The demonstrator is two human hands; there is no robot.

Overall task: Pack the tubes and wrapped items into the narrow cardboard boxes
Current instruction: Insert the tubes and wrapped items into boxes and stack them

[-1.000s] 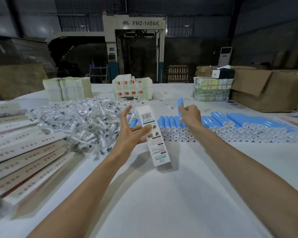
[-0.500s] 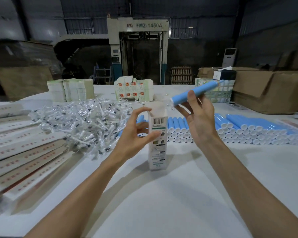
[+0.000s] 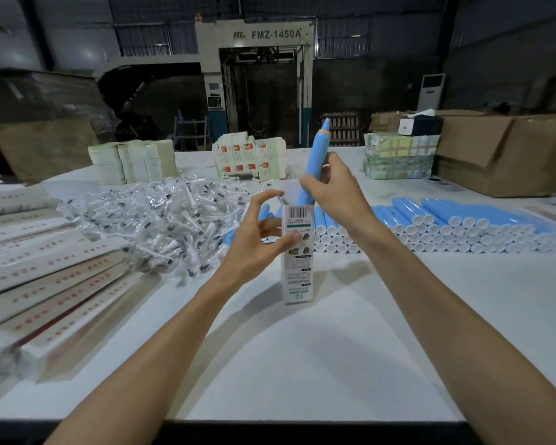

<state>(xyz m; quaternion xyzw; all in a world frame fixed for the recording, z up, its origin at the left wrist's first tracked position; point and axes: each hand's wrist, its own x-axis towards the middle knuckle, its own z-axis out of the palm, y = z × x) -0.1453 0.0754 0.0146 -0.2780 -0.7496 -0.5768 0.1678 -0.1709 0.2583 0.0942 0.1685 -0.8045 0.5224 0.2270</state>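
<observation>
A narrow white printed box [image 3: 297, 255] stands upright on the white table [image 3: 302, 364], its top open. My left hand [image 3: 257, 239] grips the box from its left side, thumb on the front face. My right hand [image 3: 331, 187] holds a blue tube [image 3: 315, 159] nearly upright, pointed tip up, its lower end at the box's open top. Rows of blue tubes [image 3: 456, 226] with white caps lie stacked behind and to the right. A heap of clear-wrapped small items [image 3: 161, 220] lies to the left.
Long flat packed boxes [image 3: 45, 284] lie in a fan at the left edge. Bundles of flat cartons [image 3: 132, 162] and printed cartons [image 3: 247, 159] stand at the back. A wrapped bundle [image 3: 398, 159] and brown cardboard boxes [image 3: 501, 152] sit at the back right.
My right hand lifted a blue tube from the rows, swung it from sideways to upright and brought its lower end to the box top. My left hand stood the tilted box upright.
</observation>
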